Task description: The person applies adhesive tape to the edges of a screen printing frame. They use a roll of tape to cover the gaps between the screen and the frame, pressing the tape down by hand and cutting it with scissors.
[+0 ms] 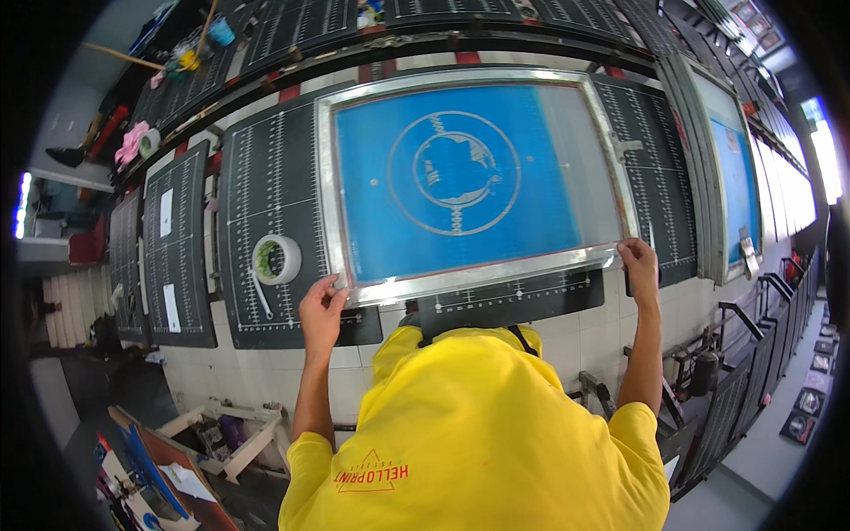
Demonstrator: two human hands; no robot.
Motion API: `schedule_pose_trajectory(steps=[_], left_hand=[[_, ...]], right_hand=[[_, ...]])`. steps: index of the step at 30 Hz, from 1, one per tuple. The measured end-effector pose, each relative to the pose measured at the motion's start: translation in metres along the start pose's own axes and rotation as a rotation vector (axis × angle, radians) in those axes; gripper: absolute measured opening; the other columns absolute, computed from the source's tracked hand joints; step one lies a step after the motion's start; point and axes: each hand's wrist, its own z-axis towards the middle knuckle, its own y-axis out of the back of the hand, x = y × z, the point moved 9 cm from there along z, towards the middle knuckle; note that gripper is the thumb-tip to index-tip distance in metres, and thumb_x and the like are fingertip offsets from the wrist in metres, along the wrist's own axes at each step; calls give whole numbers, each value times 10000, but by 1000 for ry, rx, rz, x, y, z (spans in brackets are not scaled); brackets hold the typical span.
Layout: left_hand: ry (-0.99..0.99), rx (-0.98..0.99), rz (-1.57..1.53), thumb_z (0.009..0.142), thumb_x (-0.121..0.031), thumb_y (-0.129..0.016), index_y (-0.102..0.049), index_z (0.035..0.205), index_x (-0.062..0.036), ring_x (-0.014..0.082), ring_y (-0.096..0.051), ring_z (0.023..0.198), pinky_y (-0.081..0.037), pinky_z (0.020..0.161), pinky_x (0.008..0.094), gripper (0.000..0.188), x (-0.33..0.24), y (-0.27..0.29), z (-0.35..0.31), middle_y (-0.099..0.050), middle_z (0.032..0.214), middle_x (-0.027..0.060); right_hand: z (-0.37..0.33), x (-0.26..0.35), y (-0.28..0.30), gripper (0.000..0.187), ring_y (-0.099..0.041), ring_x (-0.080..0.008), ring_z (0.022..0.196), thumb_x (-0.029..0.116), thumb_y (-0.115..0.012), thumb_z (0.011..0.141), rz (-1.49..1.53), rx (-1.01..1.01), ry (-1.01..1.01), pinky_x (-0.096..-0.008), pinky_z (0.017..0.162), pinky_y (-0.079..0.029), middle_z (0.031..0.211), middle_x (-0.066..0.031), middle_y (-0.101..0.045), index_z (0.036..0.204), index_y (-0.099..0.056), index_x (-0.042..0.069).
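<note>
A silver-edged screen printing frame (478, 281) lies across a black board with white grid marks (270, 203). Its mesh is coated blue (372, 239), with a pale ring and an animal-like shape in the middle and a clear strip at the right. My left hand (322, 314) pinches the frame's near left corner, thumb and fingers closed on the rim. At the near right corner, my right hand (639, 265) grips the rim the same way. Left of the frame, near my left hand, stands a white tub (285, 259) with green stuff inside and a pale handle leaning out.
A second screen frame (711, 177) with blue mesh stands at the right, a small brush-like tool (749, 255) at its near end. More marked boards (181, 248) line the left and far side. A wooden rack (239, 434) sits low at the left; metal brackets (742, 319) jut at the right.
</note>
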Motion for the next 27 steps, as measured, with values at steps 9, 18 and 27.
schedule_pose_trajectory(steps=[9, 18, 27], left_hand=[[61, 44, -76, 904, -67, -701, -705, 1019, 19, 43, -485, 632, -411, 580, 215, 143, -2, -4, -2, -539, 684, -44], [56, 84, -106, 919, -107, -712, -685, 914, 3, 32, -473, 642, -393, 591, 196, 113, -13, -6, 2, -545, 698, -51], [64, 64, -144, 913, -121, -724, -672, 858, -5, 37, -463, 629, -391, 581, 215, 139, -3, -6, 4, -541, 681, -53]], right_hand=[[5, -7, 4, 137, -481, -55, 657, 177, -713, 914, 8, -91, 22, -239, 571, -396, 746, 51, -565, 958, -696, 49], [9, -16, 6, 162, -486, -49, 685, 213, -702, 932, 61, -29, -55, -233, 590, -395, 756, 53, -567, 945, -676, 54], [11, -11, 11, 155, -468, -46, 658, 200, -699, 930, -11, -21, -27, -241, 578, -385, 731, 52, -554, 914, -662, 50]])
